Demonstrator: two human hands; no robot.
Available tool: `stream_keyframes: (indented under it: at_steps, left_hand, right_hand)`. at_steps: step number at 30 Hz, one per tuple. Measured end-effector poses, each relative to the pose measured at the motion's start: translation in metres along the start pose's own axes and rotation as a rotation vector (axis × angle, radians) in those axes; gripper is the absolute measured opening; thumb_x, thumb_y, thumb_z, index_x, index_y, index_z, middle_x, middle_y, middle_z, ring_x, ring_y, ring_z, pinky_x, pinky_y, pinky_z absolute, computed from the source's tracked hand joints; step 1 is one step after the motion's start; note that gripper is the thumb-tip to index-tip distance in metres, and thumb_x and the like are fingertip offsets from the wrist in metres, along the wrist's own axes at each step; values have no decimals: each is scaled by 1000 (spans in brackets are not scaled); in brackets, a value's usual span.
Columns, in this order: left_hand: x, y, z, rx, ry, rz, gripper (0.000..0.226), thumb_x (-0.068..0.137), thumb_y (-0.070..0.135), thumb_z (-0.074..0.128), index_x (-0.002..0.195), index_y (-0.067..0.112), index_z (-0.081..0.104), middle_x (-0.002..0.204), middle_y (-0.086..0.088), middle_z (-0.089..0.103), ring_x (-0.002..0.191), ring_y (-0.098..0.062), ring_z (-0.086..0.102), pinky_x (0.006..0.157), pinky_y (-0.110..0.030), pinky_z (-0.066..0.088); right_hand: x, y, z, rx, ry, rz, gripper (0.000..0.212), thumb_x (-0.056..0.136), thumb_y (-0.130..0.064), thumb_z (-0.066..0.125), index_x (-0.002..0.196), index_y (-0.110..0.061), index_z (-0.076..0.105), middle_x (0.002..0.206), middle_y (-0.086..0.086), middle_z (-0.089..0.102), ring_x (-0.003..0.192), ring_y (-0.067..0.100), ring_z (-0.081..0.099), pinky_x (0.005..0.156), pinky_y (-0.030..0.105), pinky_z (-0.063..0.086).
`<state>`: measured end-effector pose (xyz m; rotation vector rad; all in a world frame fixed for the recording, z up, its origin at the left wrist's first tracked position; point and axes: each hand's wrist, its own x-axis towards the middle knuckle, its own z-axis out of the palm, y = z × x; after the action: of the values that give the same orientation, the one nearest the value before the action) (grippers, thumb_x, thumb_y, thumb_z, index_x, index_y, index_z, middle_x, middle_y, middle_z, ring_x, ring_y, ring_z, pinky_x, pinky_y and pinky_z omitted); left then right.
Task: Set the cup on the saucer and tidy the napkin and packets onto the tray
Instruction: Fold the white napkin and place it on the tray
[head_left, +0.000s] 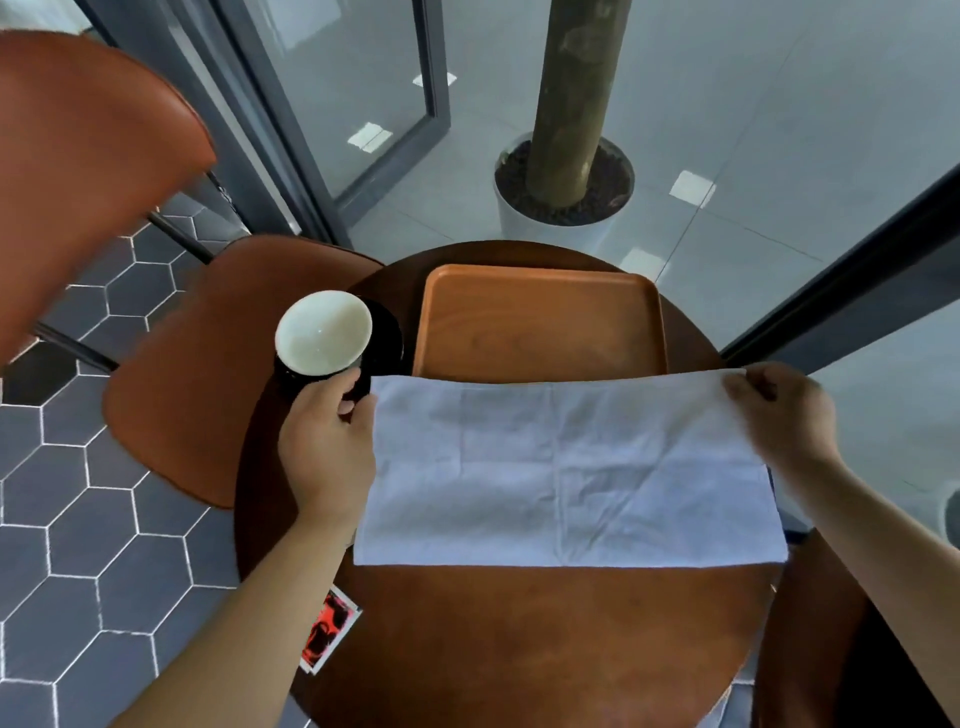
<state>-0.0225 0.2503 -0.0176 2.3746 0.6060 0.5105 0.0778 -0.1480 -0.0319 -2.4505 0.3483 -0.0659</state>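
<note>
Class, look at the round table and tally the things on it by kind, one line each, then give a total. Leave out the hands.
Cup: 1
Saucer: 1
Tray: 1
Napkin: 1
Red-and-black packet, at the near left table edge: 1
Total: 5

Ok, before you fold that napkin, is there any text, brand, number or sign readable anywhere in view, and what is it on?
No text can be read anywhere in this view.
Red-and-black packet at the table's near-left edge: printed pattern, too blurred to make out any words.
Napkin, tray, cup, table: plain, no markings visible.
</note>
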Motion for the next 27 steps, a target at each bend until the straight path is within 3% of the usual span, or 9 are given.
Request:
stream_keyframes:
  at_steps: [3,7,10,12,14,16,19,23,27]
  left_hand:
    - [-33,-8,-12,-19,-62,-110,24,88,7,68,111,13,73,102,-3,69,83,-14,65,67,-14,39]
    - [-76,-18,-31,72,-272,-235,24,90,21,65,114,23,69,102,5,68,81,0,59,68,-23,40]
    - [-96,-24,-35,131,-385,-353,28,91,34,63,115,20,66,95,6,67,83,-15,63,75,-36,46]
    - [-103,-27,-32,-36,-421,-579,36,92,37,64,119,12,64,94,0,69,83,-22,70,80,-44,56]
    - [-107,-28,-26,-319,-378,-862,45,92,31,67,127,4,58,97,-15,69,81,-30,73,78,-47,59]
    - [-110,-26,-21,-451,-305,-989,53,92,24,69,134,-3,51,100,-23,67,84,-36,72,79,-46,58]
    - [-113,-16,-14,-482,-138,-989,61,89,18,73,138,-4,44,94,-22,68,80,-34,72,82,-47,58]
    - [-121,-5,-4,-522,18,-1038,61,89,13,73,140,2,40,97,-22,64,78,-32,71,81,-45,58]
    - [-123,-1,-1,-526,89,-1067,29,89,5,71,115,1,59,94,-22,67,76,-30,71,67,-37,57]
  right_hand:
    - [-3,5,3,-11,15,-43,26,92,-28,66,114,-14,68,98,0,66,82,15,59,66,25,41]
    - [-29,20,-11,-24,53,-26,23,92,-24,66,113,-16,67,114,7,64,89,15,59,74,29,42]
    - [-66,23,-14,-92,-7,-136,18,91,-20,68,109,-17,69,112,5,64,95,25,63,74,39,53]
    - [-93,22,-8,-161,-43,-277,20,89,-17,71,109,-16,70,113,3,65,103,26,58,78,43,55]
    - [-114,19,1,-206,-58,-388,22,86,-15,74,109,-15,72,113,2,66,104,25,57,80,39,54]
    - [-125,17,12,-236,-72,-467,23,84,-10,76,107,-13,73,111,3,67,102,26,58,80,37,53]
    - [-131,15,25,-265,-137,-549,23,81,-6,77,102,-10,72,112,8,68,101,33,60,78,42,55]
    - [-133,15,33,-315,-189,-597,9,87,-17,72,94,-13,69,116,8,64,104,33,58,78,44,54]
    - [-131,16,32,-313,-194,-599,11,86,-17,73,95,-15,68,118,7,64,106,31,57,80,45,54]
